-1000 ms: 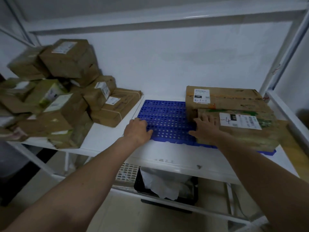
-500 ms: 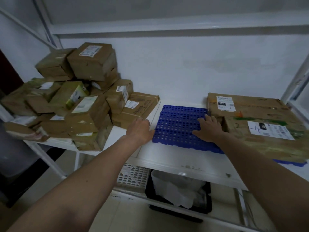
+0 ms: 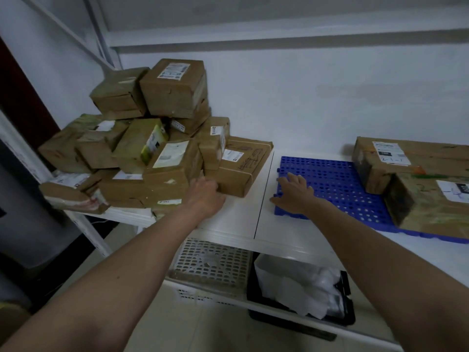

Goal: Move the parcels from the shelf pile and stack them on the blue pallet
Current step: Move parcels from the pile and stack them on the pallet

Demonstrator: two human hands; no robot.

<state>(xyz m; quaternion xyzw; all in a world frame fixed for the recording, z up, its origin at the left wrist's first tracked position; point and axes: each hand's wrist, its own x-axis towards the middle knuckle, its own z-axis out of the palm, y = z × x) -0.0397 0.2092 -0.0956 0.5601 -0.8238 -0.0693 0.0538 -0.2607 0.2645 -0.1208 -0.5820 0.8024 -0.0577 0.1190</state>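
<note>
Head view, sole view.

Item 1, white shelf: a flat white surface on which all parcels and the pallet are carried.

Item 2, parcel pile: a loose heap of brown cardboard parcels with white labels, held on the left part of the shelf. Two boxes are seen on top, several tilted ones below.

Item 3, flat parcel: a low brown box with a white label and dark scribbled marks, placed at the right edge of the pile, tilted slightly, its near corner touched by the left hand.

Item 4, blue pallet: a perforated blue plastic grid laid flat on the shelf, well right of the pile. Its left part is bare.

Item 5, two stacked parcels: a long rear parcel marked with handwritten figures, and a front parcel with green print, both set on the pallet's right part, touching one another.

Item 6, left hand: reached forward to the near corner of the flat parcel; the fingers are hidden behind the hand, so whether the box is grasped cannot be told.

Item 7, right hand: laid palm down on the pallet's near left corner, fingers spread and straight, nothing grasped.

Item 8, below the shelf: a white perforated crate and, beside it, a black bin lined with a white bag.
</note>
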